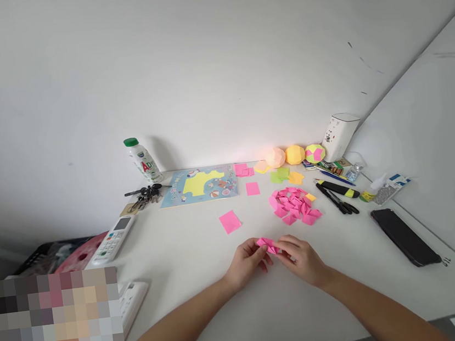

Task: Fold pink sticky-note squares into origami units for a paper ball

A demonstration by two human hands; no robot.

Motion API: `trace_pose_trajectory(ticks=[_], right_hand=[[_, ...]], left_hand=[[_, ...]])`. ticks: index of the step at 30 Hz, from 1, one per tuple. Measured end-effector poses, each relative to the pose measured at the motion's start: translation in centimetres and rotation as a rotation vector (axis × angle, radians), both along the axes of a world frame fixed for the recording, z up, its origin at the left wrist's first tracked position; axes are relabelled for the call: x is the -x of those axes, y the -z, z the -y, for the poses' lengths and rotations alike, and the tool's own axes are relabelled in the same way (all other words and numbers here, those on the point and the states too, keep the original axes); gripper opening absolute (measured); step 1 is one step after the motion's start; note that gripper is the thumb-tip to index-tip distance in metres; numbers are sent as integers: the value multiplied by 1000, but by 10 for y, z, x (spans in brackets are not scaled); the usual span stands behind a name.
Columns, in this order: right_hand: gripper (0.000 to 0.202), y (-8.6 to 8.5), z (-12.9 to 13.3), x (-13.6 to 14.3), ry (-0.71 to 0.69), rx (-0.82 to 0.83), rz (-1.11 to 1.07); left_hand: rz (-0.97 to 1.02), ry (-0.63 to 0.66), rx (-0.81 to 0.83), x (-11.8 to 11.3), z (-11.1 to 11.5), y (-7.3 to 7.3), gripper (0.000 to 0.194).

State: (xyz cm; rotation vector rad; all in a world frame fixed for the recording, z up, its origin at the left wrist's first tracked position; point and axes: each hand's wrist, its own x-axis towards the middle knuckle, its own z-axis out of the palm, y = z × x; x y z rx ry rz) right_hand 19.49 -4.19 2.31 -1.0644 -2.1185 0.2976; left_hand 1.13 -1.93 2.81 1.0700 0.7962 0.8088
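Note:
Between my two hands, above the white table, is a small piece of folded pink paper [267, 244]. My left hand [247, 261] pinches its left side with the thumb in front. The fingers of my right hand [302, 256] close on its right end. Just beyond lies a heap of folded pink paper pieces [294, 205], with an orange piece at its right edge. A flat pink paper square [230, 222] rests to the upper left of my hands, and another pink square [252, 188] lies farther back.
Along the wall stand a bottle [143, 161], three paper balls [294, 154] and a white container [340, 135]. Keys [147, 196] lie beside a blue picture board [172, 195]. Scissors [337, 199], a cutter [340, 189] and a black phone-like case [405, 237] are at right, a remote [114, 240] at left.

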Motion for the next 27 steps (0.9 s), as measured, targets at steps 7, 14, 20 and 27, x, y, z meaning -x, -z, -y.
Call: trace_pose_trajectory(ticks=[7, 14, 20, 27], right_hand=[[21, -2, 0, 0, -29, 0, -70], [19, -4, 2, 1, -52, 104, -124], [17, -5, 4, 3, -18, 180, -187], [16, -10, 6, 5, 18, 200, -227]], left_hand=[[48, 41, 24, 3, -2, 4, 39], [60, 53, 24, 4, -4, 8, 38], [34, 66, -1, 3, -3, 9, 40], [-72, 84, -31, 2, 0, 13, 35]])
